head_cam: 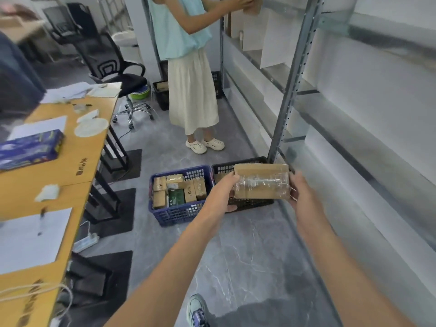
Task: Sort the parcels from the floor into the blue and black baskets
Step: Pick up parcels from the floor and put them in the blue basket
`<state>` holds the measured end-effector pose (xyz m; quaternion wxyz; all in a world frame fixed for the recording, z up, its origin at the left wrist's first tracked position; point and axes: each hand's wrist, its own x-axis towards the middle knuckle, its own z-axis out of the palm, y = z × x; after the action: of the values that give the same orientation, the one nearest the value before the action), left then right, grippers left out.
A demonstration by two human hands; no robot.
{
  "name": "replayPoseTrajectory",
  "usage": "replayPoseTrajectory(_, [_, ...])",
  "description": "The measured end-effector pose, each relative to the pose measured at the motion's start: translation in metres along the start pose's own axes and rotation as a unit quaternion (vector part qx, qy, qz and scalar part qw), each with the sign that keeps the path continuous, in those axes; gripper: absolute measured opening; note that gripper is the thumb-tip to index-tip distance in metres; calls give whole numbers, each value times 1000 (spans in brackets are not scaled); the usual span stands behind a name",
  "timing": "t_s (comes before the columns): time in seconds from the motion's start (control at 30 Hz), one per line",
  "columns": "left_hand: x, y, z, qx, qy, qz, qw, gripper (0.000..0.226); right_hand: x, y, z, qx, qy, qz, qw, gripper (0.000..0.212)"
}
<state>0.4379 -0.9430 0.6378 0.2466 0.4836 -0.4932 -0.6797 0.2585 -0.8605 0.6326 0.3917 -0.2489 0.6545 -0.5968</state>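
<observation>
I hold a brown cardboard parcel (262,181) wrapped in clear tape out in front of me, above the black basket (250,204). My left hand (223,191) grips its left end and my right hand (303,190) grips its right end. The black basket stands on the grey floor against a shelf post, mostly hidden behind the parcel. Touching its left side is the blue basket (179,212), which holds several brown parcels and one green box.
A person in a pale skirt (191,95) stands ahead at the metal shelving (292,90) on the right. A wooden desk (77,166) with papers runs along the left. An office chair (115,74) and another dark basket (161,95) stand further back.
</observation>
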Motion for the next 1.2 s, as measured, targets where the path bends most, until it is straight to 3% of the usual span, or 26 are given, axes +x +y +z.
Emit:
replayPoseTrajectory(0.1, [33,2,-48,-7,15,-13,1000,71,36,14,52,-5,-9,25,1000,45])
replayPoseTrajectory(0.23, [75,0,-113,-29,45,-37,998,54,75,30,124,-14,-33,60,998,44])
replayPoseTrajectory(0.37, [106,-5,-168,-32,62,-45,997,54,106,46,187,-22,-41,86,995,41])
replayPoseTrajectory(0.53, [140,-7,-220,-67,91,-77,991,20,137,59,247,-48,-64,120,990,37])
replayPoseTrajectory(0.67, [172,-14,-252,-46,101,-108,988,15,171,79,284,-70,-96,163,979,41])
replayPoseTrajectory(0.73, [193,-18,-265,-41,109,-126,985,53,194,94,300,-83,-107,184,974,72])
replayPoseTrajectory(0.8, [221,-23,-279,-26,122,-148,981,83,225,111,319,-98,-124,204,966,88])
replayPoseTrajectory(0.9, [273,-31,-299,-30,140,-173,974,78,271,137,347,-112,-147,233,955,91])
replayPoseTrajectory(1.03, [347,-44,-320,-32,165,-208,963,30,338,178,379,-136,-162,275,938,71])
replayPoseTrajectory(1.2, [425,-74,-341,-33,171,-253,952,35,409,229,410,-136,-164,329,920,48])
